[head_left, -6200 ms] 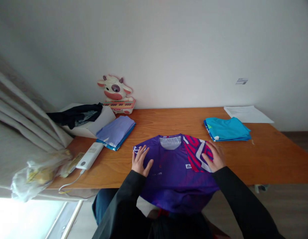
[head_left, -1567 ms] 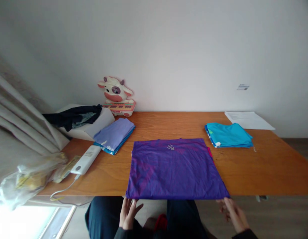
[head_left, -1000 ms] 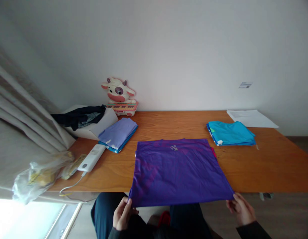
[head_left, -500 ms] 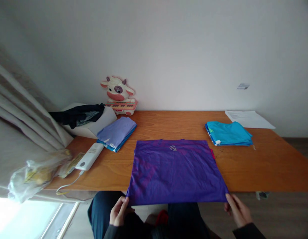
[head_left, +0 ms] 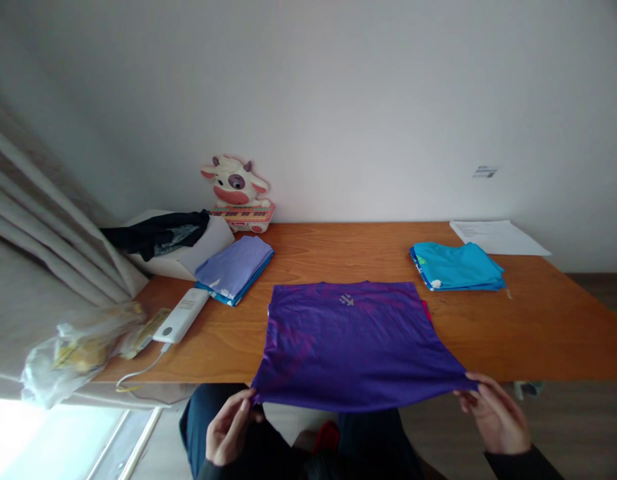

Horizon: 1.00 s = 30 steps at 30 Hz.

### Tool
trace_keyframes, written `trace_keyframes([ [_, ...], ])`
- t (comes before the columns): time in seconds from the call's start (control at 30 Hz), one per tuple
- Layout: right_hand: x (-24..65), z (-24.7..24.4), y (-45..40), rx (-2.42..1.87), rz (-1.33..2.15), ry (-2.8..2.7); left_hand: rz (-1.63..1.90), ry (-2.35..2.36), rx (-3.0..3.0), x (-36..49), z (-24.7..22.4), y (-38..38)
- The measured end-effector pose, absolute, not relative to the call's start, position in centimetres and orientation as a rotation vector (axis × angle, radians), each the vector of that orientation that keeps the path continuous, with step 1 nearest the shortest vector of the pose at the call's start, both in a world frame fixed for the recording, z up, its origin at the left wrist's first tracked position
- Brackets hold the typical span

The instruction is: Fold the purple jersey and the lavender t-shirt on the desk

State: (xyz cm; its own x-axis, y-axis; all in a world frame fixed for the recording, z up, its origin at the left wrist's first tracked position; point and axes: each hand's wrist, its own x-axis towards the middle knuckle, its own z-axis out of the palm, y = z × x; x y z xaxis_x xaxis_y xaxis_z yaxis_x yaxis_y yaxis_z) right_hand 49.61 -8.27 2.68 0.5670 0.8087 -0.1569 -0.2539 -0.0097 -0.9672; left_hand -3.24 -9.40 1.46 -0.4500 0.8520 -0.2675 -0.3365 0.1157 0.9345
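1. Right now your left hand (head_left: 228,427) pinches the near left corner of a purple jersey (head_left: 353,343), fingers closed on the fabric just below the worktop (head_left: 538,327) edge.
2. Your right hand (head_left: 493,417) has the near right corner of the same jersey in a closed grip, the hem drawn taut between both hands.
3. The jersey lies back-side up on the middle of the wooden worktop, a small grey mark near its far edge, its near edge hanging off towards you.
4. To the far right sits a folded turquoise garment (head_left: 456,267), with white papers (head_left: 496,237) behind it by the wall.
5. To the far left lies a folded lilac garment (head_left: 233,267), beside a white box (head_left: 188,257) with dark clothing (head_left: 153,233) draped over it.
6. A cartoon cow toy keyboard (head_left: 237,193) stands against the wall.
7. Near the left edge are a white power bank (head_left: 181,315) with a cable, and a crumpled plastic bag (head_left: 73,350).
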Motion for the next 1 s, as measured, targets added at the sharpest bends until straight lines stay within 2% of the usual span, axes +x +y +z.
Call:
trace_keyframes([
  [0.13, 50.6, 2.3, -7.9, -1.314, 0.892, -0.596, 1.526, 1.421, 0.654, -4.0, 1.6, -9.6],
  [0.33, 52.0, 0.4, -7.6, -1.39, 0.692, -0.618, 1.545, 1.708, 0.815, -4.0, 1.7, -9.7],
  [0.5, 52.3, 2.1, -6.7, -1.351, 0.346, -0.858, 1.666, 1.69, 1.208, -4.8, 2.5, -9.7],
  [0.63, 52.3, 3.2, -4.5, -1.265, 0.382, -0.961, 1.739, 1.635, 1.243, -5.2, 2.6, -8.6],
  [0.8, 53.3, 2.9, 3.8, -1.479, 0.378, -0.94, 1.636, 1.654, 1.058, -6.1, 3.1, -0.1],
  [1.0, 52.4, 1.4, 15.2, -1.637, 0.4, -1.191, 1.355, 1.795, 1.309, -5.2, 4.0, 14.0],
])
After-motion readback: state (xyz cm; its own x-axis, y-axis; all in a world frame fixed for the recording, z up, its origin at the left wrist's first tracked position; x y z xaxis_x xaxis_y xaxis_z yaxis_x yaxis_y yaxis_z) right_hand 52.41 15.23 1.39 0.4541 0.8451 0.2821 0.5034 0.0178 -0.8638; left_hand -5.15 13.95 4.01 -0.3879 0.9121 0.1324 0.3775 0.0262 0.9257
